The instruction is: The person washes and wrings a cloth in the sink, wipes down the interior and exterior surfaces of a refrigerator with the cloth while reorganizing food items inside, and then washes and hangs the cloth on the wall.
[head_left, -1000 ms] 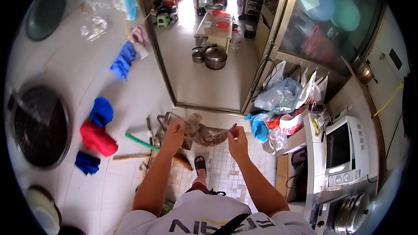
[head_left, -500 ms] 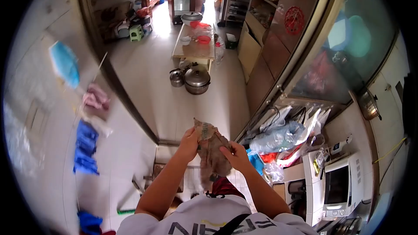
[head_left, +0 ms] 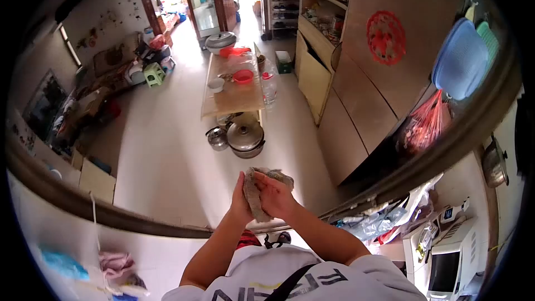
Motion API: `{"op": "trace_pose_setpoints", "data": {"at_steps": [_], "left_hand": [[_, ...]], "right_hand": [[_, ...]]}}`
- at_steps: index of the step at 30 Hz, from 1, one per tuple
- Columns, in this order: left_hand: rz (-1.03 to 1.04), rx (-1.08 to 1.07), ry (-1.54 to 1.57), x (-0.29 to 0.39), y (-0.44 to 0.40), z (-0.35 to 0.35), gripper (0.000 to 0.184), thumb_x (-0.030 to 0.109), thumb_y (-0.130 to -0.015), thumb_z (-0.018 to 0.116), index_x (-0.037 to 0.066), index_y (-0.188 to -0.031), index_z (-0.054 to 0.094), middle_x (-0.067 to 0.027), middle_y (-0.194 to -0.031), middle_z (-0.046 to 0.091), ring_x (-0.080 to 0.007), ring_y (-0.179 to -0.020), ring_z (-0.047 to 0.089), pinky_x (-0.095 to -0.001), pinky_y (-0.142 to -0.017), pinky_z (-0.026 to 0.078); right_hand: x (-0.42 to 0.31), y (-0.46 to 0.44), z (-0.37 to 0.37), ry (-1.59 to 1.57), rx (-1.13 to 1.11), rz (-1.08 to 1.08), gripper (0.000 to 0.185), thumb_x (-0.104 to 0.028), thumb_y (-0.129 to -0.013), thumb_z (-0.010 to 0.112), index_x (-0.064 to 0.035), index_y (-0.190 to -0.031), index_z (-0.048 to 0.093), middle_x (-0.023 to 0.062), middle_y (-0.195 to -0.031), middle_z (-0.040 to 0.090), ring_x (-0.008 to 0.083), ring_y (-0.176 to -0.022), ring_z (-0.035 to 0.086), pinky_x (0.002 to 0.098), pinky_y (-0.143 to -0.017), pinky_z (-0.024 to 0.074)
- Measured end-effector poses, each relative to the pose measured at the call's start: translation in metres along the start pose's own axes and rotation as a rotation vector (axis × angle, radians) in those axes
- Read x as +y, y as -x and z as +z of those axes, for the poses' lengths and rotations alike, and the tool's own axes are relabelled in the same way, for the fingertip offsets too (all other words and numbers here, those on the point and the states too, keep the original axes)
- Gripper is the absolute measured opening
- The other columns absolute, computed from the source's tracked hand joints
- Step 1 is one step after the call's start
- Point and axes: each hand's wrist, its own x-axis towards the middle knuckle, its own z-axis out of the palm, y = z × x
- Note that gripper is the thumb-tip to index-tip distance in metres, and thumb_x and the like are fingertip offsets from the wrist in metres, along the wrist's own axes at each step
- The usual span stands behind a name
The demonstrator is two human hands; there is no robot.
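A worn grey-brown rag (head_left: 253, 196) is bunched up between my two hands, in front of my chest. My left hand (head_left: 240, 203) presses on it from the left with its fingers pointing up. My right hand (head_left: 277, 196) closes over it from the right, and a fold of the rag sticks out past its fingertips. Beyond my hands, a lidded steel pot (head_left: 245, 136) and a smaller metal pot (head_left: 218, 139) stand on the floor.
A low wooden table (head_left: 231, 102) bears a red bowl (head_left: 243, 76), a white bowl (head_left: 215, 85) and a large lidded pan (head_left: 221, 40). Tall brown cabinets (head_left: 356, 95) line the right. A doorway track (head_left: 178, 231) crosses near my feet; a microwave (head_left: 446, 267) is at lower right.
The view has moved forward to the doorway, with the pots and table nearer. The rag, hanging spread between my hands before, is now gathered into a bundle, with my hands closer together.
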Motion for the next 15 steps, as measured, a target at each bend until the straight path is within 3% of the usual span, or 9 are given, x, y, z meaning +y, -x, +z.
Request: {"op": "trace_pose_setpoints", "data": {"at_steps": [2,5,6,7,11,12,15], "left_hand": [[0.076,-0.112,0.162,0.014,-0.05,-0.01,0.057,0.053,-0.101,0.039,0.008,-0.132,0.055,-0.0133,-0.123,0.062,-0.0281,-0.116,0.059,-0.0415,-0.102,0.047],[0.153,-0.028,-0.033,0.049,-0.118,-0.019,0.058,0.051,-0.101,0.037,0.006,-0.133,0.054,-0.0152,-0.125,0.062,-0.0308,-0.113,0.061,-0.0422,-0.097,0.051],[0.117,-0.036,0.021,0.067,-0.132,-0.006,0.058,0.05,-0.102,0.036,0.005,-0.135,0.052,-0.0162,-0.127,0.061,-0.0327,-0.109,0.063,-0.0423,-0.092,0.054],[0.044,-0.145,0.001,0.087,-0.158,-0.018,0.059,0.05,-0.102,0.035,0.005,-0.137,0.05,-0.0165,-0.132,0.058,-0.0324,-0.115,0.06,-0.0416,-0.095,0.052],[0.036,-0.129,-0.217,0.159,-0.252,-0.007,0.057,0.05,-0.102,0.035,0.007,-0.138,0.05,-0.0182,-0.139,0.053,-0.0342,-0.128,0.05,-0.0459,-0.108,0.041],[0.009,-0.119,-0.29,0.169,-0.277,-0.008,0.057,0.049,-0.102,0.035,0.007,-0.138,0.05,-0.0191,-0.141,0.051,-0.0353,-0.132,0.047,-0.0476,-0.111,0.037],[0.313,-0.348,-0.88,0.181,-0.36,-0.003,0.057,0.048,-0.101,0.04,0.005,-0.137,0.051,-0.0188,-0.145,0.046,-0.0351,-0.134,0.043,-0.0475,-0.113,0.033]], "right_hand": [[-0.026,-0.033,-0.013,0.027,-0.005,-0.028,0.041,-0.021,-0.098,0.054,-0.0075,-0.136,0.051,0.0082,-0.133,0.056,0.0257,-0.123,0.053,0.0431,-0.107,0.0414],[-0.061,-0.075,-0.043,0.109,0.007,-0.016,0.044,-0.013,-0.096,0.053,-0.0063,-0.14,0.048,0.0089,-0.136,0.055,0.0257,-0.121,0.055,0.0421,-0.106,0.0418],[-0.079,-0.09,-0.053,0.165,0.011,-0.02,0.045,-0.01,-0.096,0.053,-0.0063,-0.141,0.047,0.0094,-0.137,0.055,0.0254,-0.12,0.055,0.0414,-0.106,0.0422],[-0.096,-0.102,-0.062,0.222,0.018,-0.024,0.047,-0.008,-0.095,0.053,-0.0063,-0.142,0.046,0.0099,-0.137,0.055,0.025,-0.119,0.056,0.0408,-0.106,0.0427],[-0.181,-0.159,-0.059,0.661,0.393,-0.373,0.042,-0.018,-0.1,0.054,-0.0055,-0.139,0.046,0.0121,-0.134,0.056,0.027,-0.121,0.056,0.0422,-0.106,0.0439],[-0.201,-0.173,-0.05,0.683,0.438,-0.459,0.042,-0.024,-0.103,0.049,-0.0097,-0.141,0.044,0.0123,-0.14,0.051,0.0237,-0.121,0.056,0.0406,-0.104,0.0451],[-0.242,-0.207,-0.017,0.207,0.34,-0.595,0.044,-0.034,-0.104,0.045,-0.0156,-0.144,0.042,0.0123,-0.141,0.05,0.024,-0.123,0.054,0.0417,-0.106,0.0435]]}}
